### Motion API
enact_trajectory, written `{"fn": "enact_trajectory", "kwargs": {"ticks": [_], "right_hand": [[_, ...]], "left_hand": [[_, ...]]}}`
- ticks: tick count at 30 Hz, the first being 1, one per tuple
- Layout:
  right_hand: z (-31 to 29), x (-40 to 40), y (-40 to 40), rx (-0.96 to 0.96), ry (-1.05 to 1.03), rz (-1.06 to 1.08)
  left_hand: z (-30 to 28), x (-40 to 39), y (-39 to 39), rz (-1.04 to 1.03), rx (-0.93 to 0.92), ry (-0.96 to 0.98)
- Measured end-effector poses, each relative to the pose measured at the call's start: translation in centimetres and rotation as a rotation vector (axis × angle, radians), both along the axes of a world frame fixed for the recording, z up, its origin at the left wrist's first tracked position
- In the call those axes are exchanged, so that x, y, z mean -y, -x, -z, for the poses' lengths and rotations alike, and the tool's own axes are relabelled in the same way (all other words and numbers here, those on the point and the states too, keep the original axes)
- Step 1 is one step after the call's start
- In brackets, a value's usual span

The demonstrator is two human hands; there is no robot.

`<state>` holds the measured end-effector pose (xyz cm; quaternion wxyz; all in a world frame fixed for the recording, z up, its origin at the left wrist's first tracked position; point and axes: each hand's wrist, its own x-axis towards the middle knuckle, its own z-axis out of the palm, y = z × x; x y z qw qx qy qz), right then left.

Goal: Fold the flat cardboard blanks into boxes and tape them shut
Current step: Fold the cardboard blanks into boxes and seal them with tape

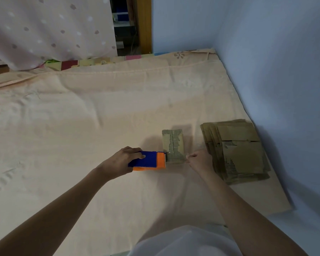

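A small folded cardboard box (172,143) lies on the peach sheet with its top flaps meeting along a centre seam. My left hand (121,161) grips a blue and orange tape dispenser (148,161), whose toothed end touches the box's near left corner. My right hand (199,159) pinches the free end of a clear tape strip (176,158) stretched across the box's near end. A stack of flat cardboard blanks (236,150) lies just right of my right hand.
The peach sheet (81,126) covers a mattress on the floor. A blue wall (284,71) runs close along the right, behind the blanks. A spotted curtain (50,28) hangs at the far left beside a doorway.
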<state>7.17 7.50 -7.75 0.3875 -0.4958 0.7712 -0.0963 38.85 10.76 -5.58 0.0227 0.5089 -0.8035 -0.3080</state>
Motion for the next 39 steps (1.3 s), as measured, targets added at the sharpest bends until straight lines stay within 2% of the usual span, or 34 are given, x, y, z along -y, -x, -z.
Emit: {"fn": "enact_trajectory", "kwargs": {"ticks": [15,24,27,31,34,39], "right_hand": [[1.9,0.1,1.1,-0.011,-0.090,0.050],[1.1,0.1,0.1,-0.191,-0.119,-0.014],[1.5,-0.1,0.2,-0.188,-0.083,0.012],[0.8,0.2,-1.1,-0.111,0.058,0.149],[0.5,0.4,-2.4,-0.007,0.035,0.132],[0.2,0.7,-3.3,0.025,-0.013,0.076]], "left_hand": [[0.7,0.6,1.6,0.036,0.044,0.009],[0.0,0.7,1.7,0.033,0.070,0.000],[-0.1,0.7,1.5,0.033,0.089,0.001],[-0.5,0.7,1.8,0.044,0.110,-0.004],[-0.6,0.8,2.2,0.052,0.115,-0.004],[-0.6,1.0,2.0,0.081,0.141,-0.002]]}}
